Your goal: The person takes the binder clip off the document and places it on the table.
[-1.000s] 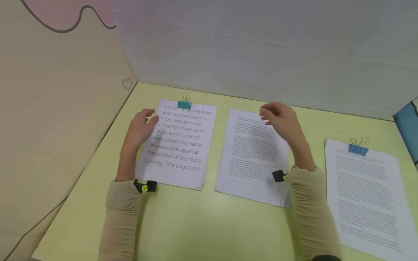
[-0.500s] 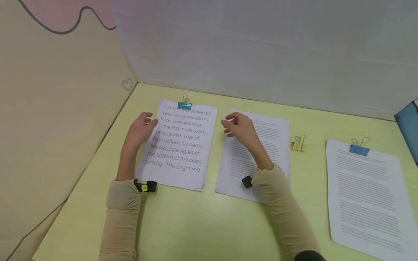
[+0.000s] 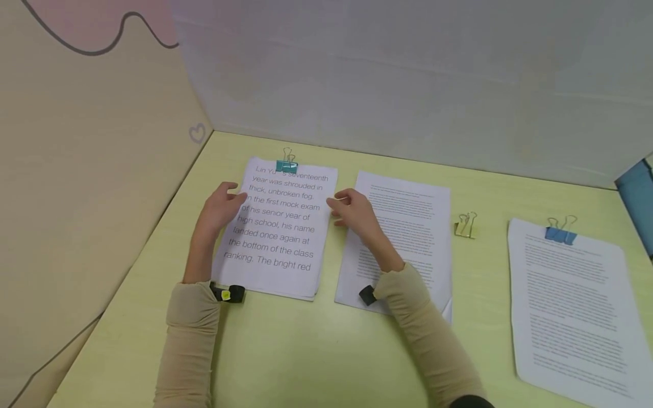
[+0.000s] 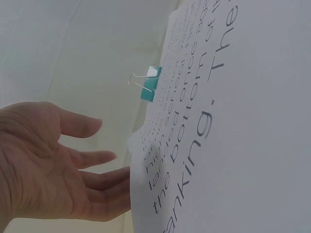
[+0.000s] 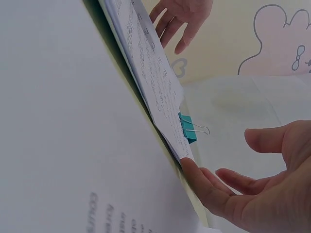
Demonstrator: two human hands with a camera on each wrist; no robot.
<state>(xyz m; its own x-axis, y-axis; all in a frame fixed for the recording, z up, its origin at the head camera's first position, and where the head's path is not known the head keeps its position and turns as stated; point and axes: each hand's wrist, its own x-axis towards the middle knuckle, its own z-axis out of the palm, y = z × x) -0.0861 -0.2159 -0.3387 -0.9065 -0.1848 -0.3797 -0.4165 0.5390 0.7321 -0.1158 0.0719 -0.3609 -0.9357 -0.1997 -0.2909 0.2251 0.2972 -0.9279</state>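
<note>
The left stack of paper [image 3: 278, 238], printed in large type, lies on the table with a teal binder clip [image 3: 287, 166] on its top edge. My left hand [image 3: 216, 211] is at its left edge, fingers loosely bent and thumb over the margin. In the left wrist view that hand [image 4: 53, 167] has its lower fingertips right at the paper's edge. Across from it, my right hand [image 3: 357, 215] is at the stack's right edge, its forearm over the middle stack [image 3: 403, 221]. The right wrist view shows the thumb of the right hand [image 5: 262, 194] apart from its fingers.
A gold binder clip [image 3: 465, 225] stands on the table [image 3: 326, 351] right of the middle stack, which bears no clip. Farther right lies another paper stack [image 3: 571, 306] with a blue binder clip [image 3: 561, 234]. A wall [image 3: 92, 187] borders the left, a pale sheet [image 3: 388, 85] the back.
My right hand has moved left across the middle stack to the left stack's right edge, bringing the gold binder clip into view. My left hand has shifted only slightly.
</note>
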